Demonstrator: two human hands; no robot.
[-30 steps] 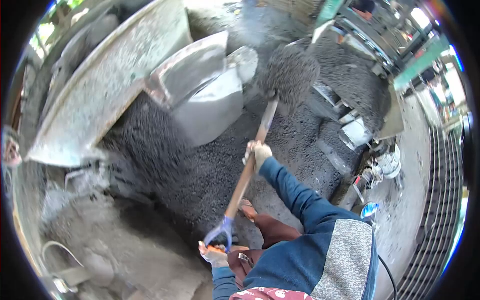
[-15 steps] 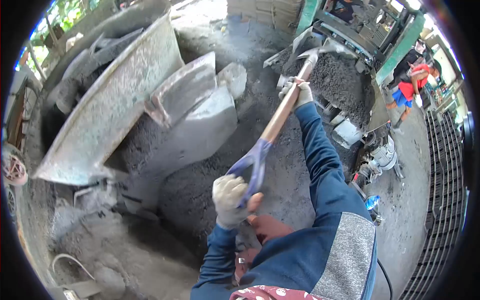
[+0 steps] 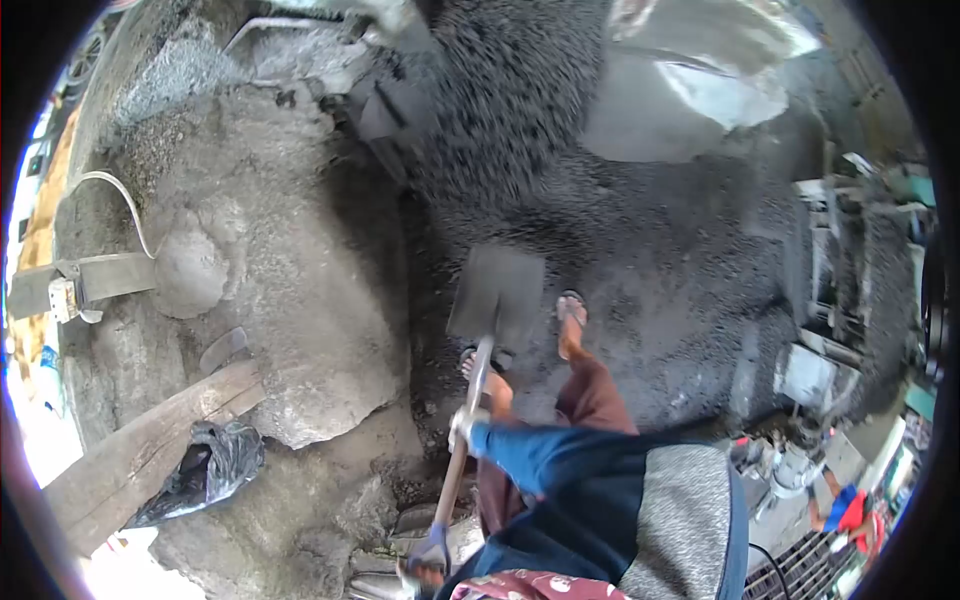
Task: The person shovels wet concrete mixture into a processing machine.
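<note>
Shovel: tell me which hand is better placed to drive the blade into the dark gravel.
Probably the right hand. It grips the shovel partway down the shaft, nearer the blade, which hangs just above the gravel. The left hand holds the handle end by the body, better for steering.

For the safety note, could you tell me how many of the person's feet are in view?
2: one foot in a sandal stands on the dark gravel right of the shovel blade; the other foot is just below the blade, partly hidden by the handle.
</note>
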